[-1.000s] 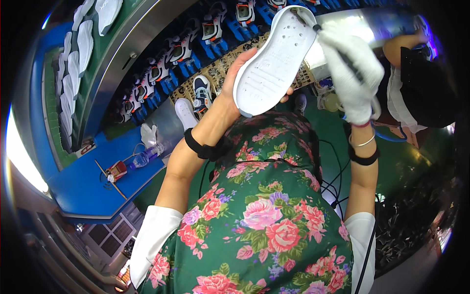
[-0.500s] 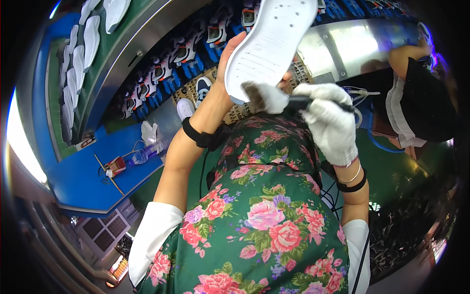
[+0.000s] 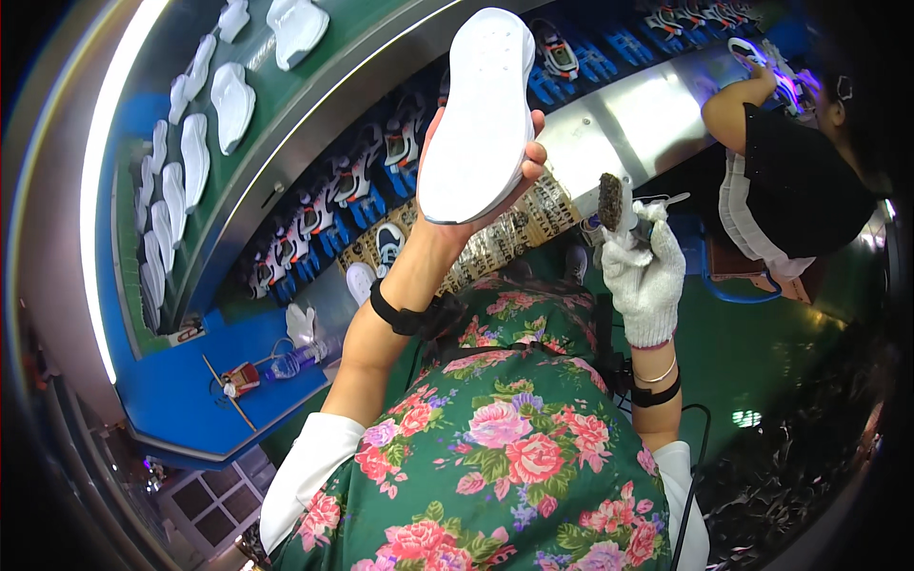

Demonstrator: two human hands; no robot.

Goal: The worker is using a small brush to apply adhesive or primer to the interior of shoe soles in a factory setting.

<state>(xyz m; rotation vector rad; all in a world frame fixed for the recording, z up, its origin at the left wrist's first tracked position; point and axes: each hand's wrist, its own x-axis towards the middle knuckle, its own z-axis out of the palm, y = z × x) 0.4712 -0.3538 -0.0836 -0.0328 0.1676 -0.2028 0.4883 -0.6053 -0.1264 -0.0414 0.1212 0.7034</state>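
My left hand (image 3: 457, 235) is bare and grips a white shoe sole (image 3: 479, 124) from beneath. The sole stands raised in front of me, its broad face toward me, with a few small holes near the upper end. My fingers curl round its right edge. In a white knitted glove, my right hand (image 3: 645, 281) is closed round a brush whose dark bristle head (image 3: 610, 201) points up. A gap separates the brush from the sole. Most of the brush's handle is hidden by the glove.
White soles lie on a green-topped upper shelf (image 3: 257, 157) at left. Below it, several shoes sit on blue holders along the line (image 3: 352, 181). A patterned cardboard sheet (image 3: 514, 233) covers the bench. A bottle (image 3: 297, 361) lies on the blue table (image 3: 181, 395). A co-worker (image 3: 800, 181) sits at right.
The brush has come away from the sole's lower end and moved right, its head now upward. My left hand has shifted the sole slightly left and down, turning it more upright.
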